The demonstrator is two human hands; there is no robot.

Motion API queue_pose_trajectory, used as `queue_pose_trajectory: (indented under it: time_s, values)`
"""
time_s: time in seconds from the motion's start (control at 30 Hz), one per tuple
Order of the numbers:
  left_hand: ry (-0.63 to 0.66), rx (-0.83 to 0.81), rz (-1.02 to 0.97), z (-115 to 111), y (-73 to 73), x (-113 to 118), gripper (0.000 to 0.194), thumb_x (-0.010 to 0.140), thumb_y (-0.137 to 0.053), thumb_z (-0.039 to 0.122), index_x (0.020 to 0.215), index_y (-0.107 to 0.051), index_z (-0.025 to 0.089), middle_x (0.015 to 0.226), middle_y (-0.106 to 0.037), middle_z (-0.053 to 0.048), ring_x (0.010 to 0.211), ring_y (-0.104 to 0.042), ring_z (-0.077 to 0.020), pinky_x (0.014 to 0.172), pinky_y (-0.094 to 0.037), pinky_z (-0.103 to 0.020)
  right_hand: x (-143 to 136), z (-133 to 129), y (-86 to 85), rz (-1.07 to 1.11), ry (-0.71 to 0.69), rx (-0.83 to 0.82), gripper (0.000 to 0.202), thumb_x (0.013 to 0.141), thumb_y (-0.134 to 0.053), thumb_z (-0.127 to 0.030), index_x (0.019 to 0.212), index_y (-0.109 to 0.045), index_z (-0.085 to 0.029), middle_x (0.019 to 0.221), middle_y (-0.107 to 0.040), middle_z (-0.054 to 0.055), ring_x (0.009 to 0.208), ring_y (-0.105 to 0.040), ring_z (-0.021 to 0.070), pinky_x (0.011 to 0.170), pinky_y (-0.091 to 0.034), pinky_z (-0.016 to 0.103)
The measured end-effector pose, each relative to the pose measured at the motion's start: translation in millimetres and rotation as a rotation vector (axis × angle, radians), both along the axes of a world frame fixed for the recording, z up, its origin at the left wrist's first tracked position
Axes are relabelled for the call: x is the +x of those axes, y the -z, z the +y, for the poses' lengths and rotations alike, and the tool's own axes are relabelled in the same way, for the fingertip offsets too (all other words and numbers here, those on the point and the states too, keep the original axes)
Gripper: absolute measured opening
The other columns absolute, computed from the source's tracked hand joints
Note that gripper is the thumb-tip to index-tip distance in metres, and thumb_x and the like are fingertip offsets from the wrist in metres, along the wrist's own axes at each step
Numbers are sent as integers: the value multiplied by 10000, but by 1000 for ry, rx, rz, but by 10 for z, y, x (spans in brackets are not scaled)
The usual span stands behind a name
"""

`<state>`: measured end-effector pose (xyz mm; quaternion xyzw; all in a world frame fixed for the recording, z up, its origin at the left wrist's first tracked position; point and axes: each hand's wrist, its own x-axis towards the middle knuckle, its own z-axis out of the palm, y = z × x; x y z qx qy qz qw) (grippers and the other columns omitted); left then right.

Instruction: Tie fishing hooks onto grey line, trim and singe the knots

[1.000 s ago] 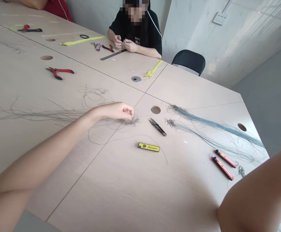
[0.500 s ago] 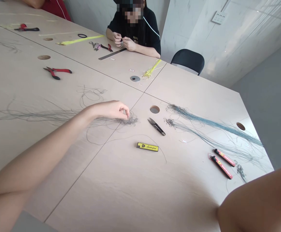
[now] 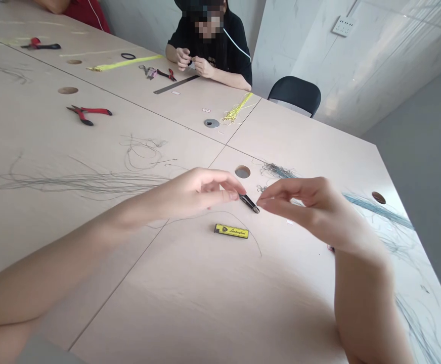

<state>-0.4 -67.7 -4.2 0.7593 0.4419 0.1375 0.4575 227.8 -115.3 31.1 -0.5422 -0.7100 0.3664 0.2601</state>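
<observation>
My left hand (image 3: 209,191) is above the table, thumb and index finger pinched together. My right hand (image 3: 307,205) faces it, also in a pinch, with a narrow gap between the two sets of fingertips. Whatever they hold is too fine to make out. Below the fingertips lie black-handled thread snips (image 3: 250,203), partly covered. Under my left wrist runs a bundle of thin grey lines (image 3: 91,182); its right end is hidden. A tangle of small dark hooks (image 3: 277,169) on blue-grey lines lies behind my right hand.
A yellow lighter (image 3: 231,231) lies in front of the hands. Red-handled pliers (image 3: 89,112) are at the left. Across the table a person (image 3: 213,50) works near a steel ruler (image 3: 175,85) and yellow lines (image 3: 237,108). The tabletop has a round hole (image 3: 242,172).
My left hand has moved right from the hook tangle at the end of the grey lines. My right hand has come in from the lower right to meet it, covering the cutter knives.
</observation>
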Motion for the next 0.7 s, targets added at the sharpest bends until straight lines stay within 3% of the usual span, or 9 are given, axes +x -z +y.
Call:
queue_pose_trajectory:
  time_s: [0.17,0.3,0.47,0.6,0.7]
  values:
    - [77,-230,0,-108,-48,-29,328,874,-569,458,1138,-691,307,1019,-752,-29,731,-608,-152,632,-430,-270,-115,40,161,7,2,-51,161,852,-655,-292,763,-771,-226,634,-576,1,546,-405,103,475,-324,250]
    - [53,-228,-32,-103,-29,-48,249,843,-611,463,994,-722,298,935,-746,-5,890,-661,-200,749,-457,-292,-142,31,192,16,-4,-66,171,862,-642,-284,761,-758,-208,577,-486,-20,526,-353,93,464,-283,240]
    - [44,-176,24,-105,-41,11,272,854,-574,497,854,-715,264,808,-709,-1,832,-647,-197,725,-440,-295,-187,26,227,28,-21,-82,196,874,-632,-316,768,-743,-193,539,-399,-38,521,-334,94,469,-272,242]
    - [-36,-106,129,-81,-134,-45,280,832,-587,510,831,-706,256,745,-662,5,701,-579,-166,615,-370,-282,-182,61,255,35,-33,-53,199,881,-628,-329,784,-739,-195,604,-502,-15,563,-396,103,512,-322,250]
    - [-167,14,131,-34,-231,-311,320,822,-602,510,930,-700,225,733,-612,2,714,-546,-157,643,-358,-282,-188,155,387,11,13,-9,233,901,-600,-357,786,-712,-188,717,-620,16,610,-474,114,562,-370,261]
